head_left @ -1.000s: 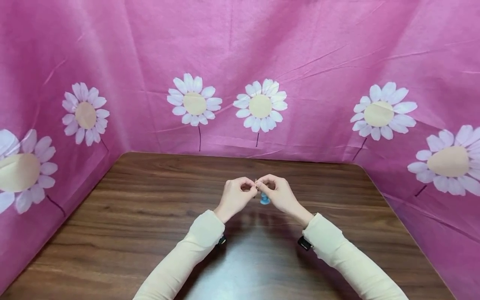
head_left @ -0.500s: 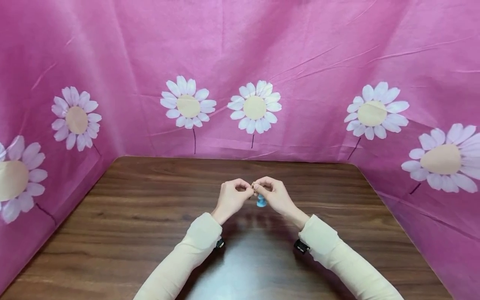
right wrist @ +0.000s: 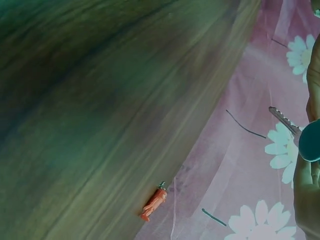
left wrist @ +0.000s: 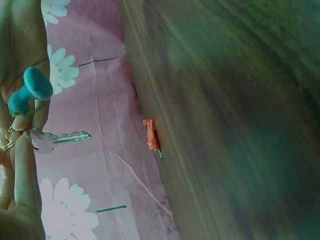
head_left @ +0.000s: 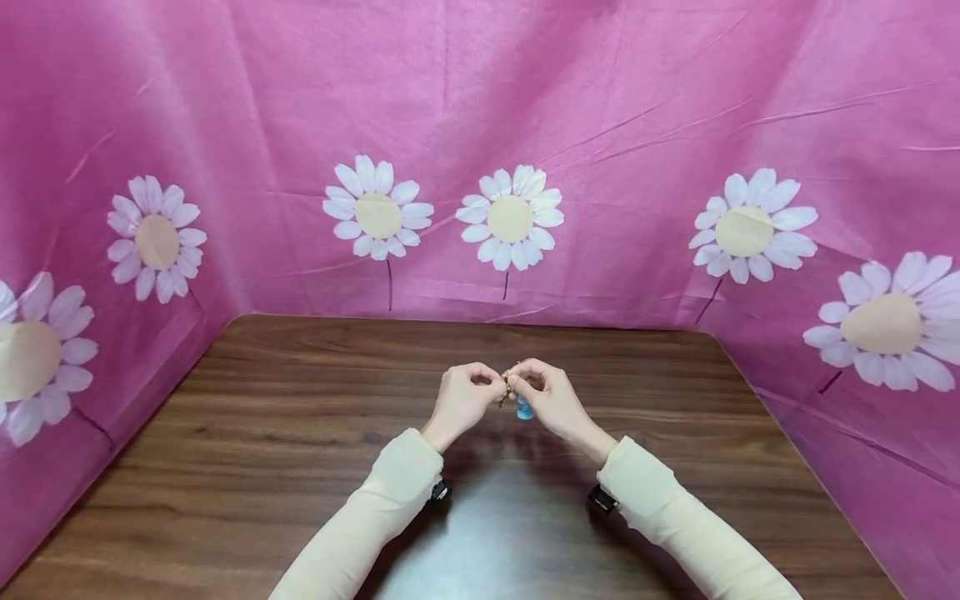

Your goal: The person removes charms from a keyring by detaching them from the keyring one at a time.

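Note:
Over the middle of the table, my left hand and right hand meet at the fingertips, pinching a small gold keychain between them. From it hangs a turquoise charm with a rounded, knob-like end, on the right hand's side. A key with a toothed silver blade points down beside the left fingertips. In the right wrist view the charm covers the key's head and part of the fingers. Most of the ring and chain is hidden by the fingers.
A small orange object with a metallic end lies on the wooden table, visible in both wrist views; the hands hide it from the head view. Pink cloth printed with daisies surrounds the table's back and sides.
The head view has shifted slightly. Both hands stay together and keep pinching the keychain; its gold part shifts between the fingers, and the turquoise charm turns and hangs a little differently.

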A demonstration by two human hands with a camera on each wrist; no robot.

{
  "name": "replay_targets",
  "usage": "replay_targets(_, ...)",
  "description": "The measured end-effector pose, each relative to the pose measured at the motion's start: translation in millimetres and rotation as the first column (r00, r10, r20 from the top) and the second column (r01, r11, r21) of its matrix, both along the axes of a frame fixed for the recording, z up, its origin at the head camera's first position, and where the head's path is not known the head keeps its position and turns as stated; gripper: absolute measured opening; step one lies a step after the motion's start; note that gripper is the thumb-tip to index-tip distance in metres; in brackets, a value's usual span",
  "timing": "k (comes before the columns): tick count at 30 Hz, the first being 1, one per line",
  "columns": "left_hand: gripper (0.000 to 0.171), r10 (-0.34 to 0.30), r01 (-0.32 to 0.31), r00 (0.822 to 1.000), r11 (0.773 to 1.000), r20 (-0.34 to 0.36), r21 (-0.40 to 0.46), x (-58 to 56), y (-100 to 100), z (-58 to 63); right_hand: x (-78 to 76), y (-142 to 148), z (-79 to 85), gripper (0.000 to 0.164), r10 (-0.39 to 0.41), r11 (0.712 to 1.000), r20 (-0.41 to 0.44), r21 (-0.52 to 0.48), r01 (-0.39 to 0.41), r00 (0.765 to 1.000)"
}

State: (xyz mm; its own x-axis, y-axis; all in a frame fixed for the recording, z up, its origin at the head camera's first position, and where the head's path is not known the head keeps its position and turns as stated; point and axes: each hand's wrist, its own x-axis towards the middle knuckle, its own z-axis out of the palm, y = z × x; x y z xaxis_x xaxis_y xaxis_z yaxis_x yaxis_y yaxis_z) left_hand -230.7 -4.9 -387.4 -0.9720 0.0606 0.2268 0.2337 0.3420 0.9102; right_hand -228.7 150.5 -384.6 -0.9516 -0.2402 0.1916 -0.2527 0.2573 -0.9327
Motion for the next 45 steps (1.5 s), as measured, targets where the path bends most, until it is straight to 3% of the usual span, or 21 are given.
replay_targets(7, 0.009, 0.006, -0.006, 0.999, 1.000, 0.049, 0.012, 0.7, -1, -0.1, -0.2, 1, 0.0, 0.010, 0.004, 0.999, -0.022, 0.053, -0.003, 1.000)
replay_targets(11, 0.008, 0.009, -0.009, 0.999, 1.000, 0.054, 0.016, 0.7, -2, -0.5, -0.7, 0, -0.7, 0.005, 0.022, 0.993, -0.124, 0.118, -0.007, 0.992)
replay_targets(13, 0.008, 0.005, -0.006, 0.998, 1.000, 0.055, 0.018, 1.4, -3, -0.7, -1.6, 0, -3.2, 0.004, 0.033, 0.987, -0.215, 0.161, 0.002, 0.976)
replay_targets(16, 0.007, 0.009, -0.010, 0.999, 1.000, 0.041, 0.022, 2.7, -4, -2.3, -2.8, -2, -8.4, 0.005, 0.052, 0.977, -0.356, 0.210, 0.025, 0.933)
replay_targets(19, 0.005, 0.032, -0.032, 0.999, 0.999, -0.025, -0.015, 4.4, -5, -4.0, -2.5, -3, -11.1, 0.005, 0.046, 0.978, -0.420, 0.205, 0.045, 0.907)
replay_targets(24, 0.005, 0.039, -0.064, 0.977, 0.992, -0.209, -0.112, 4.5, -4, -2.6, -1.2, -3, -8.7, 0.006, -0.019, 0.987, -0.424, 0.139, 0.086, 0.905)
replay_targets(27, 0.005, 0.025, -0.066, 0.965, 0.987, -0.262, -0.148, 3.9, -4, -2.4, -0.5, -3, -9.2, 0.006, -0.035, 0.987, -0.436, 0.124, 0.098, 0.899)
replay_targets(35, 0.003, 0.013, -0.073, 0.964, 0.973, -0.266, -0.219, 2.8, -10, -6.3, -0.4, -8, -16.7, 0.006, -0.017, 0.981, -0.449, 0.164, 0.101, 0.894)
replay_targets(39, 0.004, 0.003, -0.055, 0.968, 0.978, -0.253, -0.200, 1.2, -11, -6.1, -0.2, -9, -14.7, 0.006, -0.016, 0.977, -0.479, 0.179, 0.116, 0.878)
replay_targets(45, 0.005, 0.025, -0.051, 0.982, 0.989, -0.186, -0.136, -1.5, -8, -2.0, -1.9, -12, -8.6, 0.004, -0.051, 0.976, -0.473, 0.163, 0.144, 0.879)
